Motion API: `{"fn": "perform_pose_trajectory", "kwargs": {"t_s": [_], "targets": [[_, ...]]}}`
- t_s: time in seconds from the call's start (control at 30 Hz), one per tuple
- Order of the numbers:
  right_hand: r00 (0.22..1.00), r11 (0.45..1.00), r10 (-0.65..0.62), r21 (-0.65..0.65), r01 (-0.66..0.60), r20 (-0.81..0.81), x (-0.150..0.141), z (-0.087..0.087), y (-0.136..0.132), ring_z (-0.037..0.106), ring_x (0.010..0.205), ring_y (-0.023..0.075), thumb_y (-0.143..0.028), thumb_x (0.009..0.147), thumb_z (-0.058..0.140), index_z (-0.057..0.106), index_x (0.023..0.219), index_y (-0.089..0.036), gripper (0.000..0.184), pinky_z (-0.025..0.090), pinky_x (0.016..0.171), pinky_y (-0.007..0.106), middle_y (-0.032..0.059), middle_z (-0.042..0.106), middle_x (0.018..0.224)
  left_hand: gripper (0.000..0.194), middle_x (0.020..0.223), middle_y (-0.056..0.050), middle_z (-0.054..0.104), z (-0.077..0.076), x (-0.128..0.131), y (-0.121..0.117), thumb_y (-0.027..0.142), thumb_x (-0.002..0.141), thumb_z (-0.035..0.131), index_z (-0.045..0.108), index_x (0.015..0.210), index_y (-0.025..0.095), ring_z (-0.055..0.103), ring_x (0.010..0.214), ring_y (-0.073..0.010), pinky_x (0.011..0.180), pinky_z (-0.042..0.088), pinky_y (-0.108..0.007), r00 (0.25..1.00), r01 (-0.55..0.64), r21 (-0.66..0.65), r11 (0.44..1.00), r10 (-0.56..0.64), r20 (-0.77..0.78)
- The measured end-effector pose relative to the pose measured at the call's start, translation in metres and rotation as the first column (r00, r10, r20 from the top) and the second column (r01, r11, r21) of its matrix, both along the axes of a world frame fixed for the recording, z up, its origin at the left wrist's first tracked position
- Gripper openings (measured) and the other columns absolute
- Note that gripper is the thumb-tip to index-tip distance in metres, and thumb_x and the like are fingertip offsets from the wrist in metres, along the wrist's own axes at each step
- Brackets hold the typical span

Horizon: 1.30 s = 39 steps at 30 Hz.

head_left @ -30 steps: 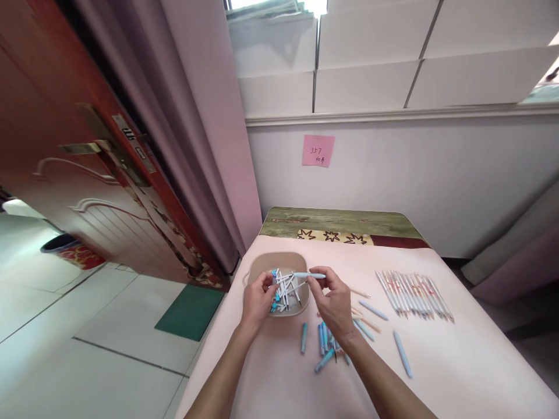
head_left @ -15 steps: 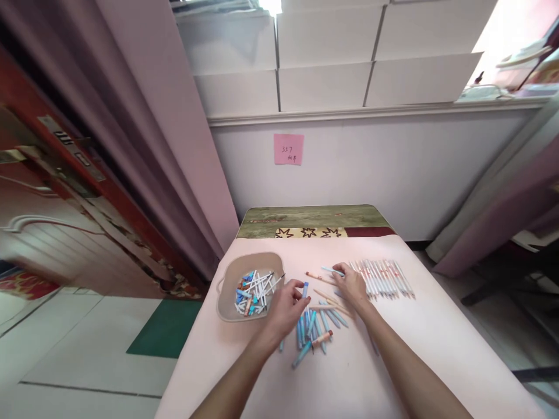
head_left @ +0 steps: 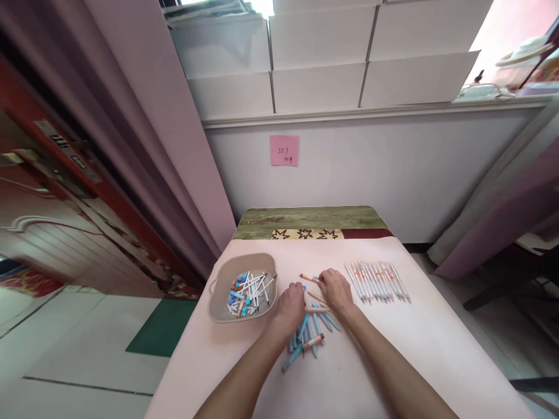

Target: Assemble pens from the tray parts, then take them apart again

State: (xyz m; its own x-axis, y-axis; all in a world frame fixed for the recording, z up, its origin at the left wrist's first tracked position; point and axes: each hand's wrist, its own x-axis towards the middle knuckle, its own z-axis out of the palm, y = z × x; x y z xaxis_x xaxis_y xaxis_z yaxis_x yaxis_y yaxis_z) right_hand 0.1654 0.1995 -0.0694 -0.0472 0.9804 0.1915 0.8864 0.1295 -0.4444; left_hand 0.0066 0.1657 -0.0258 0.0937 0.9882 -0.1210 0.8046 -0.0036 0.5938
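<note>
My left hand (head_left: 292, 302) is closed beside the box, and the blue end of a pen barrel (head_left: 304, 287) shows at its fingertips. Facing it, my right hand (head_left: 335, 289) has its fingers pinched, with a bit of a light blue pen part (head_left: 316, 277) showing at their tips; the rest is hidden. Close by that hand lies an orange-brown pen barrel (head_left: 308, 278), partly covered by the fingers. Below both hands is a loose pile of blue pen barrels (head_left: 301, 334), with another orange-brown barrel (head_left: 313, 341) on top.
A beige box (head_left: 212, 302) at left holds white refills (head_left: 254, 288) and blue and brown small parts. On the right lies a row of assembled-looking white pens (head_left: 379, 282). All rest on a pale pink-covered table (head_left: 362, 372); a wall with a pink note (head_left: 284, 151) stands behind.
My right hand has moved left, nearer my left hand, over the orange-brown barrel. My left hand has turned, so less of the blue barrel shows. The view has shifted slightly.
</note>
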Motion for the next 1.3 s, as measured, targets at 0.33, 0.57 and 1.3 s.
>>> {"fn": "perform_pose_trajectory", "kwargs": {"t_s": [0.33, 0.57, 1.3], "targets": [[0.577, 0.945, 0.063, -0.138, -0.298, -0.815, -0.054, 0.062, -0.039, 0.061, 0.069, 0.0173, -0.046, 0.087, 0.053, 0.054, 0.085, -0.022, 0.024, 0.045, 0.062, 0.028, 0.0013, 0.065, 0.075, 0.047, 0.097, -0.009, 0.068, 0.037, -0.032, -0.010, 0.034, 0.065, 0.078, 0.063, 0.105, 0.015, 0.052, 0.055, -0.0074, 0.044, 0.035, -0.019, 0.308, -0.188, -0.256, 0.948, 0.304, 0.902], [0.193, 0.727, -0.171, -0.256, -0.637, -0.966, -0.101, 0.073, -0.059, 0.039, 0.041, 0.0072, -0.065, 0.082, 0.051, 0.063, 0.076, -0.015, 0.052, 0.037, 0.051, 0.024, -0.0057, 0.046, 0.046, 0.036, 0.074, -0.005, 0.070, 0.063, -0.080, -0.022, 0.029, 0.058, 0.084, 0.068, 0.085, 0.012, 0.043, 0.040, -0.0014, 0.037, 0.027, -0.015, 0.150, -0.181, -0.280, 0.943, 0.308, 0.940], [0.201, 0.868, -0.248, -0.310, -0.387, -0.948, -0.164, 0.069, -0.052, 0.036, 0.043, 0.0064, -0.057, 0.067, 0.071, 0.061, 0.082, -0.017, 0.044, 0.026, 0.042, 0.019, -0.0075, 0.048, 0.052, 0.038, 0.074, -0.004, 0.071, 0.041, -0.122, -0.013, 0.025, 0.052, 0.087, 0.067, 0.082, 0.010, 0.046, 0.043, -0.0014, 0.037, 0.032, -0.012, -0.120, -0.385, -0.398, 0.833, 0.382, 0.916]]}}
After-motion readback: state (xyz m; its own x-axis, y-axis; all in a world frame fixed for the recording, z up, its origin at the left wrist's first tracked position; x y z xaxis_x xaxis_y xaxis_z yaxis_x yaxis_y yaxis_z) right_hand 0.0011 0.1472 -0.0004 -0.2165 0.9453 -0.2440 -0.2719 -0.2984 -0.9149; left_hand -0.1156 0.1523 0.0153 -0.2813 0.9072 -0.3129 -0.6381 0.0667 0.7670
